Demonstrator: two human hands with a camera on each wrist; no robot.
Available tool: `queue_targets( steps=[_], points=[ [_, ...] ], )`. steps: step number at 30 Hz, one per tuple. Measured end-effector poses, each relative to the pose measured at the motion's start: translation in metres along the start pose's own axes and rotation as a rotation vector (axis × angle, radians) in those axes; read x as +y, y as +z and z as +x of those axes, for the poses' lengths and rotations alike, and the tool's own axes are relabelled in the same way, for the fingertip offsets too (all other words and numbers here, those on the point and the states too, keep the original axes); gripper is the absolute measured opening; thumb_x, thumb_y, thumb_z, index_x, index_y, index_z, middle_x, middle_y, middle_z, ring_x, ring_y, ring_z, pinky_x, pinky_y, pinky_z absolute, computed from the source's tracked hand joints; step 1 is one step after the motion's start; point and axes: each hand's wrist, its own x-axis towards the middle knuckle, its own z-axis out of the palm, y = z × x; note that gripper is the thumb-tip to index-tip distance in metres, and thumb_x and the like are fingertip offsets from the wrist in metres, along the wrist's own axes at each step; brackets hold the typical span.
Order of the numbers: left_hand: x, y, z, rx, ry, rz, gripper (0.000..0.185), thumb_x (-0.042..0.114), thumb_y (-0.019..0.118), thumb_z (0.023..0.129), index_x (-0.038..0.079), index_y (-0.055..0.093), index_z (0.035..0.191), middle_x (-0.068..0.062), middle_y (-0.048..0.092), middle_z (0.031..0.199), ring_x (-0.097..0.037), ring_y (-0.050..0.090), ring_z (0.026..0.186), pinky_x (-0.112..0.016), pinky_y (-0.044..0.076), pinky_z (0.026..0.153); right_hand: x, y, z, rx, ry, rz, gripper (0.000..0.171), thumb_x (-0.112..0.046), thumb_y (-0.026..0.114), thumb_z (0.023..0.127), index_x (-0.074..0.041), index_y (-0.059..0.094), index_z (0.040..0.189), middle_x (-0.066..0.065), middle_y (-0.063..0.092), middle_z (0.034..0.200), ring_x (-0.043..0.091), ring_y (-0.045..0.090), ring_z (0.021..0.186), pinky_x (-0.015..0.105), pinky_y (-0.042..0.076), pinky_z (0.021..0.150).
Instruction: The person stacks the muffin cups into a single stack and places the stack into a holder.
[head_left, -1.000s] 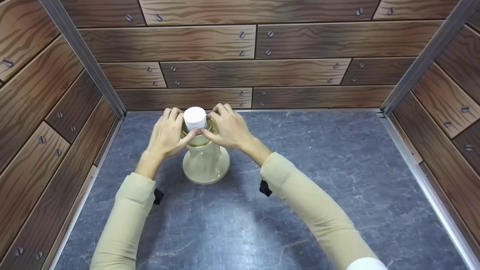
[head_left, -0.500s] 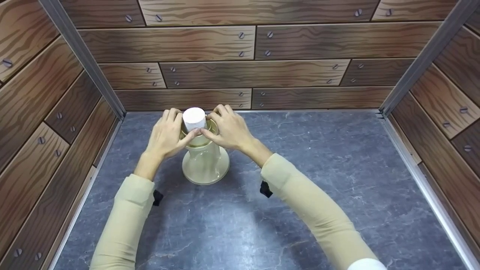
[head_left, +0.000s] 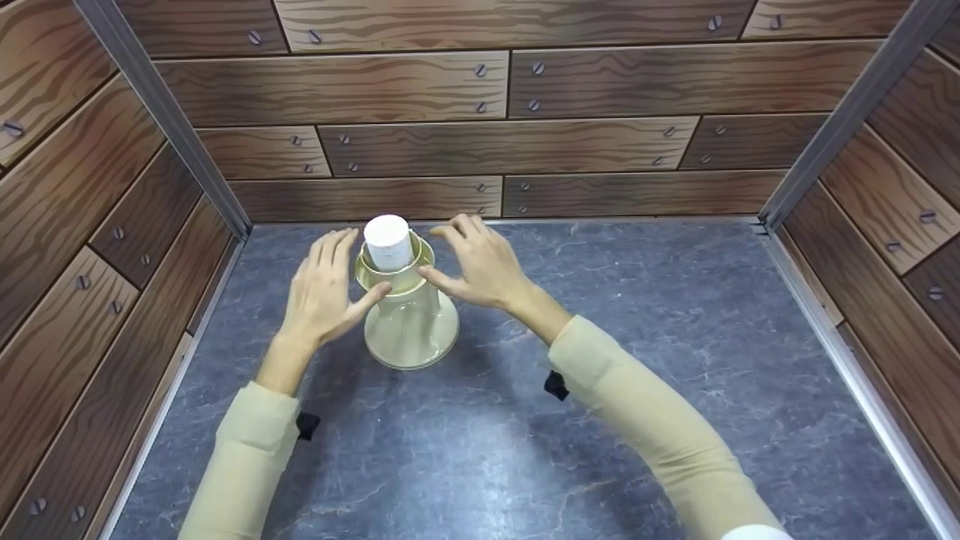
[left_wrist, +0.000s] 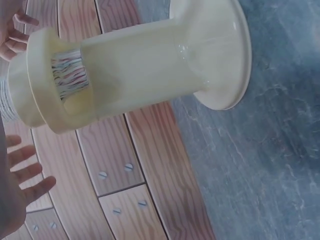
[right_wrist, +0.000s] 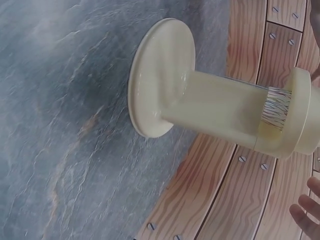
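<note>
Head view: a cream pedestal holder (head_left: 411, 322) is seen upright on the grey marbled surface (head_left: 600, 420), near the back-left corner, w/ a white cylinder (head_left: 388, 241) seated in its top cup and sticking out above the rim. Both hands are held off it, fingers spread and straight: left hand (head_left: 322, 292) just beside the cup on one side, its thumb tip possibly brushing the cup; right hand (head_left: 484, 266) just beside it on the other. Nothing is gripped by either.

Judged step: letting go after seating. It is best done by drawing both hands straight outward and level, so the rim isn't clipped and the tall, narrow-necked piece isn't tipped. The cylinder looks slightly tilted toward the back, so a check for square seating is advised.

Vs. 0.5 s ago: the cylinder was pinched at its base by both hands' fingertips; now the fingers are released and opened, wrists pulled back toward the body. Holder and cylinder are unmoved.

Wrist views: wood-print wall panels (left_wrist: 120, 170) are seen behind.
</note>
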Motion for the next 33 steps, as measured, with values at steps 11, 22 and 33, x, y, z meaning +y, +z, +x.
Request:
queue_targets(
  steps=[11, 22, 33],
  points=[
    [0.015, 0.002, -0.042, 0.001, -0.065, -0.019, 0.092, 0.066, 0.057, 0.091, -0.005, 0.043, 0.148, -0.025, 0.045, 0.148, -0.044, 0.037, 0.139, -0.061, 0.036, 0.107, 0.013, -0.010, -0.040, 0.031, -0.017, -0.014, 0.075, -0.069, 0.055, 0.092, -0.010, 0.057, 0.140, 0.009, 0.058, 0.125, 0.026, 0.054, 0.116, 0.041, 0.048, 0.092],
    [0.038, 0.020, -0.077, 0.039, -0.013, -0.017, 0.094, 0.075, 0.048, 0.092, -0.005, 0.051, 0.140, -0.024, 0.054, 0.133, -0.042, 0.048, 0.125, -0.057, 0.044, 0.097, 0.024, -0.018, -0.086, 0.043, 0.024, -0.004, 0.074, -0.061, 0.066, 0.090, -0.008, 0.056, 0.140, 0.011, 0.058, 0.127, 0.028, 0.054, 0.119, 0.048, 0.046, 0.098],
    [0.070, 0.042, -0.085, 0.080, 0.121, -0.047, 0.088, 0.074, 0.053, 0.089, -0.002, 0.059, 0.132, -0.019, 0.061, 0.121, -0.035, 0.056, 0.109, -0.049, 0.047, 0.086, 0.037, -0.027, -0.134, 0.038, 0.035, -0.050, 0.081, -0.067, 0.062, 0.089, -0.009, 0.052, 0.145, 0.011, 0.056, 0.133, 0.030, 0.051, 0.123, 0.051, 0.044, 0.099]
  ],
)
